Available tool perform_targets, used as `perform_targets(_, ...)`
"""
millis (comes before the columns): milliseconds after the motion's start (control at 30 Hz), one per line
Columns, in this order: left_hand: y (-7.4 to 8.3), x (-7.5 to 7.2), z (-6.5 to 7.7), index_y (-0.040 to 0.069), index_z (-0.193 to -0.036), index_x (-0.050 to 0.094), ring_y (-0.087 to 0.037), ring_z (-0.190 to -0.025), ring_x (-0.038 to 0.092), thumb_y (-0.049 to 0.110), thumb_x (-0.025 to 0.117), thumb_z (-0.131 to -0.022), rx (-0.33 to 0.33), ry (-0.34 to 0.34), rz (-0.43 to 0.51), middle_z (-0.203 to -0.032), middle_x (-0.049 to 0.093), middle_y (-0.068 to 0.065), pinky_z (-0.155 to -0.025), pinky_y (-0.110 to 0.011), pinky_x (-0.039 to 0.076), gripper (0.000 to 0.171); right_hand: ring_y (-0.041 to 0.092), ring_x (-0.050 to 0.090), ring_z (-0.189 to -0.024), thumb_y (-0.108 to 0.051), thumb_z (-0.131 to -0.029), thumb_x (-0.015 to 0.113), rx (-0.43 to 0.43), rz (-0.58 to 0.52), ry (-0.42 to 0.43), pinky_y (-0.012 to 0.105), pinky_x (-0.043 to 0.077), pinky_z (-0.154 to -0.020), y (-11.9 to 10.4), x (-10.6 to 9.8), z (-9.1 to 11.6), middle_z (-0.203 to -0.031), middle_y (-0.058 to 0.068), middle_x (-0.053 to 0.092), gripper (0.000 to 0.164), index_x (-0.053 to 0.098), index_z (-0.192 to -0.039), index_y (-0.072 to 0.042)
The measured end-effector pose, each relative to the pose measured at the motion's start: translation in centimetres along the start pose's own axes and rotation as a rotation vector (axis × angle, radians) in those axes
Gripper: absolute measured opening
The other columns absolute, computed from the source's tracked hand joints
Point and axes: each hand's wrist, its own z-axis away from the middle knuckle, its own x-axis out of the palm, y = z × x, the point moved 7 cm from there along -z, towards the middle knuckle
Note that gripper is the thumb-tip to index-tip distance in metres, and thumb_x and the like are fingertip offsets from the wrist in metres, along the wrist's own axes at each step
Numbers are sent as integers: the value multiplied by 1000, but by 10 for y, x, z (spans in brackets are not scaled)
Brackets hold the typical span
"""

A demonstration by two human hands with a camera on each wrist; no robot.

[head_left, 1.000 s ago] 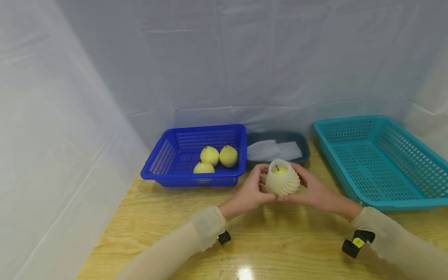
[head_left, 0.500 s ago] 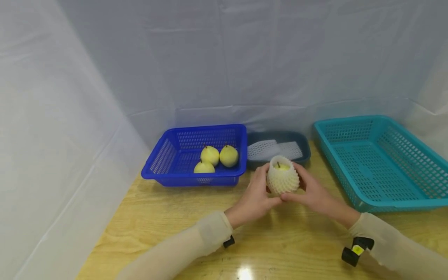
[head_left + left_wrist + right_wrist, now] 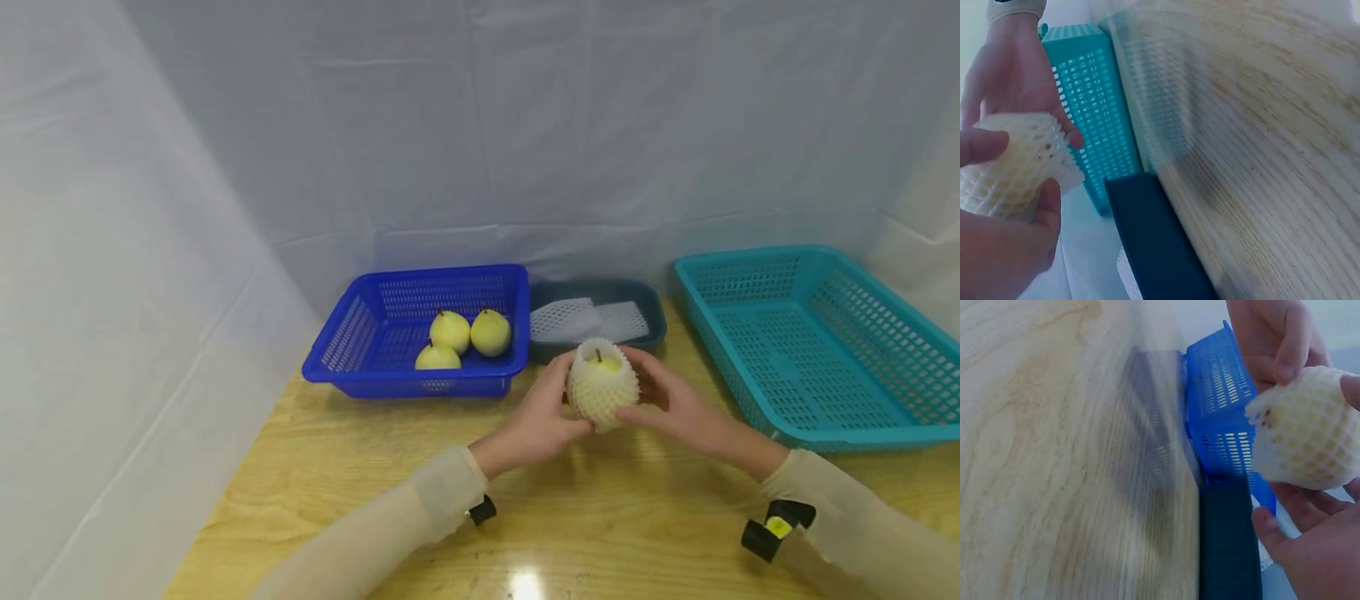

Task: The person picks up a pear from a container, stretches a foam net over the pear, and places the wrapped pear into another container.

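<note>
On the near side of the dark teal oblong plastic tray [image 3: 651, 345]: one round yellow-green pear [image 3: 608, 364] in a white foam-net sleeve [image 3: 602, 397], held over the pale wood-grain worktop [image 3: 360, 467].
Left hand [image 3: 540, 418]: thumb and fingers pinching the sleeved fruit from its left.
Right hand [image 3: 681, 412]: thumb on the sleeve's near face, fingers curled behind; one finger stands off the foam in the right wrist view.
Latest change: thumbs, together at the fruit's front half a second ago, now parted; bundle slightly lower in the head view.
Bearing on the work: judged a shift of grip while the net is adjusted; the pear looks already wrapped.
Sleeved pear, appearance: dark stem up; frilled net mouth open around the crown; yellow tint showing through the mesh.
Tray contents: flat white foam-net pieces [image 3: 573, 320], count unclear.
Left of tray: deep-blue rectangular plastic basket [image 3: 412, 384], three unwrapped yellow-green pears [image 3: 450, 332] inside.
Right of tray: turquoise rectangular lattice plastic basket [image 3: 795, 350].
</note>
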Motion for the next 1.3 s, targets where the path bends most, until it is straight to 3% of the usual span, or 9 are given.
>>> perform_targets(133, 2, 1, 2, 11, -155, 29, -17, -130, 48, -3, 70, -82, 24, -64, 12, -149, 43, -8, -102, -27, 48, 85, 16, 56, -123, -14, -93, 73, 26, 77, -14, 33, 52, -97, 0, 0, 0, -148, 18, 46, 79, 27, -157, -6)
perform_targets(267, 3, 2, 3, 10, -155, 29, -19, -128, 49, -6, 67, -81, 40, -100, 28, -147, 42, -10, -103, -28, 48, 85, 24, 56, -122, -16, -91, 75, 42, 71, -36, 32, 53, -95, -1, 3, 1, -147, 18, 47, 83, 27, -157, -6)
perform_targets(433, 0, -5, 4, 11, -150, 35, -22, -120, 58, -2, 72, -85, 20, 4, 51, -143, 46, -8, -98, -29, 52, 76, 28, 54, -124, -16, -91, 75, 62, 87, 27, 42, 51, -99, -1, 2, 2, -144, 15, 47, 80, 28, -156, -8)
perform_targets(500, -1, -8, 5, 10, -146, 39, -20, -115, 61, 3, 73, -86, 12, 64, 26, -140, 50, -6, -94, -30, 54, 69, 25, 53, -125, -16, -91, 75, 71, 97, 72, 43, 49, -101, -2, 0, 2, -142, 14, 48, 80, 28, -156, -9)
perform_targets(567, 0, -8, 7, 10, -146, 39, -18, -114, 60, 5, 73, -87, 13, 93, -18, -137, 51, -5, -92, -31, 55, 68, 18, 53, -124, -16, -90, 76, 71, 103, 113, 35, 49, -102, -3, -2, 2, -141, 13, 48, 81, 29, -155, -9)
perform_targets(700, 6, 0, 8, 15, -154, 29, -15, -116, 54, 14, 78, -84, 29, 75, -139, -140, 46, -5, -93, -30, 54, 85, 4, 53, -119, -13, -88, 78, 42, 89, 158, 15, 46, -96, -6, -1, 2, -140, 12, 50, 80, 32, -154, -8)
perform_targets(900, 7, 7, 7, 17, -157, 24, -15, -119, 53, 33, 84, -81, -6, 104, -307, -139, 47, -5, -98, -33, 51, 98, 2, 53, -117, -11, -86, 79, 29, 53, 171, 14, 46, -95, -6, 6, 2, -141, 11, 50, 80, 34, -153, -8)
perform_targets(1067, 5, 4, 7, 14, -154, 29, -15, -121, 53, 21, 86, -78, -7, 123, -296, -138, 49, -5, -102, -34, 49, 95, 0, 51, -119, -8, -87, 78, -10, 43, 131, 14, 45, -95, -9, 10, 4, -143, 12, 48, 80, 32, -153, -5)
perform_targets(1300, 8, -1, 8, 13, -149, 35, -14, -121, 52, 8, 86, -69, 53, 110, -237, -138, 48, -4, -105, -33, 47, 95, -3, 48, -126, -1, -91, 71, -109, 67, 62, 16, 43, -99, -17, 5, 4, -147, 15, 45, 75, 31, -154, -4)
